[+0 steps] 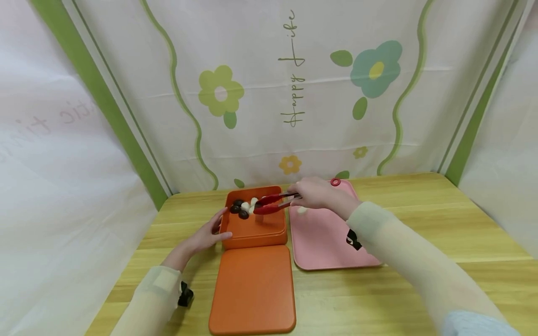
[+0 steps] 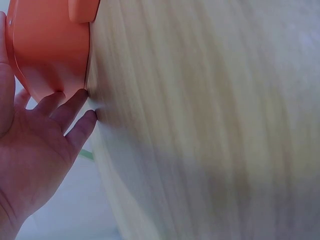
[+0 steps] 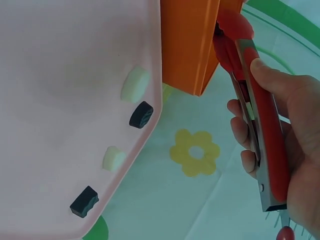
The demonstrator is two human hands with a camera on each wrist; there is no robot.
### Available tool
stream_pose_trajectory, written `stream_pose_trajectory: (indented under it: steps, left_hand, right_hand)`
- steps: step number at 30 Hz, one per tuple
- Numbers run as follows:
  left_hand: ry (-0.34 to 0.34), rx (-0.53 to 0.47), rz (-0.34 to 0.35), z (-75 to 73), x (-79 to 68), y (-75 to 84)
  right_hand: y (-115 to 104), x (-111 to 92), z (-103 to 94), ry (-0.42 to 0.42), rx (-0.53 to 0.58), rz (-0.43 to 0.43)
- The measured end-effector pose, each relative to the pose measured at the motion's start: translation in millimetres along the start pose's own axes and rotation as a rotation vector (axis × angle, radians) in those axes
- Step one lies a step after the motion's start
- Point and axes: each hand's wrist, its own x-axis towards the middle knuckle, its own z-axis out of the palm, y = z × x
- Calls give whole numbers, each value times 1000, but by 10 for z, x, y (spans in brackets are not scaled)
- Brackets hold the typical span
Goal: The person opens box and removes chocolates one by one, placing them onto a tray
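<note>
My right hand [image 1: 313, 192] grips red-and-silver tongs [image 3: 267, 130] around their handles. Their red heads reach into an orange box [image 1: 252, 240], over its back right part. Dark shows between the tong tips; I cannot tell whether it is a held piece. Inside the box, black pieces [image 1: 243, 214] and white pieces [image 1: 245, 206] lie in a cluster toward the left and middle. My left hand [image 1: 206, 235] holds the box at its left side, thumb at the front left corner and fingertips against the outer wall [image 2: 50, 50].
A pink tray [image 1: 321, 247] stands right of the box. Along its far edge lie two white pieces [image 3: 135, 84] and two black pieces [image 3: 141, 114]. An orange lid [image 1: 253, 289] lies flat in front of the box. A printed curtain [image 1: 260, 140] hangs behind the wooden table [image 1: 420, 214].
</note>
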Motion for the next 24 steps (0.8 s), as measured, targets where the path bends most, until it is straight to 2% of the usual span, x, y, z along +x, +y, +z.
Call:
stream_pose_trajectory:
  steps: [11,18,24]
  left_hand:
    - [5,12,-3,-5,-5,-29]
    - [-1,-3,17,-1,4,-34]
    - [5,-5,17,8,5,-18]
  right_hand:
    - [-10,-225,-150,94,-2,-86]
    - [24,-413,-225,130,3,-65]
    - [93,-574,-275,178,-34,-36]
